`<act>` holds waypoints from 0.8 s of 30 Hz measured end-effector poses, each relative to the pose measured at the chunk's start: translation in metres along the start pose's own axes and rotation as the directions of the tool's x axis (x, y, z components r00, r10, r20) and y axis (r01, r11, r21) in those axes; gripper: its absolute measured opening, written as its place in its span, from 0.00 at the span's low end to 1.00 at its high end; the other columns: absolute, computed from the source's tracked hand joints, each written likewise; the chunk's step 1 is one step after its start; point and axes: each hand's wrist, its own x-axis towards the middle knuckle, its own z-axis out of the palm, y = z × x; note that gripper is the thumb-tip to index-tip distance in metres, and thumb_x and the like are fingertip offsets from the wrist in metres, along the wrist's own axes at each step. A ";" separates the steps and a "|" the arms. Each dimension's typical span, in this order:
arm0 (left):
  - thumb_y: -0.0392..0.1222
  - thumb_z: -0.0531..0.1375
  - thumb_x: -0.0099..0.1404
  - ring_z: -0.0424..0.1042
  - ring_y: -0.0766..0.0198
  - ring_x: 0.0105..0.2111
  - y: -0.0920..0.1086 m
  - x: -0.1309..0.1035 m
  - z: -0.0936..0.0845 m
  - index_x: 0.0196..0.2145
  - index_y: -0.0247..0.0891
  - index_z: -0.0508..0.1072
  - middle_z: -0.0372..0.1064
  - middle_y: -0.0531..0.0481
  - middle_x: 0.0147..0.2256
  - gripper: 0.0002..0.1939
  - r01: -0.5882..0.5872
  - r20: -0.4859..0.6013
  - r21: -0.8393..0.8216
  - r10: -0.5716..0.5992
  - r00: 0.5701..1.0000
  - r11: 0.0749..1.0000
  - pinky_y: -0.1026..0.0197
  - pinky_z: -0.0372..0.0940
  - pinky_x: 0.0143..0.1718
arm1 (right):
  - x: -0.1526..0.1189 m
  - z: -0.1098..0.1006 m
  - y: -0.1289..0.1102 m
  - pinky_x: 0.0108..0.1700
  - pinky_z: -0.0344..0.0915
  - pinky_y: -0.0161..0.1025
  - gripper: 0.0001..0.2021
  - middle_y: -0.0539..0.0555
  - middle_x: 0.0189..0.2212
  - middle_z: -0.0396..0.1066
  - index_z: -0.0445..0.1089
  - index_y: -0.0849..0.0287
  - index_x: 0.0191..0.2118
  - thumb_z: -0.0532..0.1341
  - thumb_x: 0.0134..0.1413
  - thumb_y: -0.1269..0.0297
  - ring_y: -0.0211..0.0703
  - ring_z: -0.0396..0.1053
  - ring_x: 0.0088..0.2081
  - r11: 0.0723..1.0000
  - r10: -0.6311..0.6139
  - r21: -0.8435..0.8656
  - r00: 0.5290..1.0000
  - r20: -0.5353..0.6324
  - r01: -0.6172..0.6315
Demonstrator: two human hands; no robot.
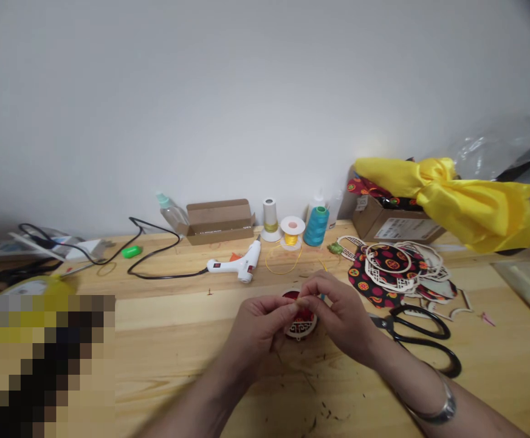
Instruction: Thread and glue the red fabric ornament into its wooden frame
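Fingertips together, my left hand (260,322) and my right hand (335,310) are both closed in a pinch near the middle of the table. What lies between the fingers is too small to make out. Just under and behind them is a round ornament (302,330) with a pale lattice frame over dark red fabric. My fingers partly cover it, and I cannot tell whether they touch it. A short yellow thread (323,265) shows beyond my right hand. Black-handled scissors (395,325) lie by my right wrist, their blades partly hidden.
A white glue gun (237,265) with a black cord lies behind my hands. Along the wall stand an open cardboard box (219,230), a yellow thread spool (292,234) and a blue thread cone (316,226). Patterned fabric pieces (365,286) and wooden frames are piled right, near yellow cloth (479,207).
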 end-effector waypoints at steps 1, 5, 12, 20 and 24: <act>0.45 0.64 0.48 0.45 0.78 0.11 0.000 0.000 0.000 0.25 0.33 0.77 0.54 0.59 0.10 0.11 0.002 -0.004 -0.003 -0.002 1.000 1.000 0.68 0.36 0.13 | 0.000 0.000 0.000 0.33 0.59 0.36 0.06 0.50 0.25 0.65 0.64 0.59 0.26 0.56 0.51 0.74 0.38 0.62 0.30 1.000 -0.014 -0.019 1.000 0.000 0.014; 0.43 0.65 0.47 0.45 0.78 0.11 0.002 0.000 0.002 0.24 0.32 0.76 0.54 0.59 0.09 0.10 0.002 -0.022 -0.035 -0.002 1.000 0.999 0.68 0.36 0.13 | -0.002 0.001 0.000 0.33 0.58 0.36 0.07 0.51 0.26 0.64 0.63 0.59 0.26 0.54 0.52 0.74 0.39 0.61 0.31 0.996 -0.054 -0.075 0.999 0.007 0.054; 0.41 0.66 0.44 0.47 0.78 0.10 0.005 0.000 0.005 0.22 0.31 0.76 0.57 0.58 0.09 0.09 -0.024 -0.089 -0.076 0.017 0.996 0.997 0.69 0.37 0.12 | 0.004 -0.003 0.002 0.34 0.58 0.36 0.06 0.51 0.26 0.64 0.63 0.59 0.26 0.54 0.53 0.71 0.39 0.61 0.31 0.993 -0.005 -0.122 0.997 -0.079 -0.005; 0.42 0.66 0.44 0.45 0.78 0.10 0.006 0.002 0.000 0.23 0.32 0.75 0.56 0.60 0.09 0.10 -0.057 -0.181 -0.065 0.044 0.982 0.996 0.70 0.37 0.12 | -0.033 -0.070 -0.001 0.31 0.59 0.39 0.07 0.53 0.24 0.68 0.67 0.56 0.23 0.55 0.48 0.69 0.44 0.64 0.28 0.731 0.126 -0.683 0.984 0.129 -0.004; 0.42 0.67 0.43 0.45 0.78 0.10 0.005 0.003 -0.003 0.22 0.32 0.75 0.53 0.61 0.09 0.10 -0.102 -0.191 -0.126 0.077 0.979 0.987 0.70 0.38 0.12 | -0.079 -0.085 0.025 0.33 0.63 0.43 0.07 0.57 0.30 0.71 0.70 0.57 0.29 0.56 0.43 0.72 0.49 0.68 0.32 0.554 0.297 -0.821 0.954 0.043 -0.135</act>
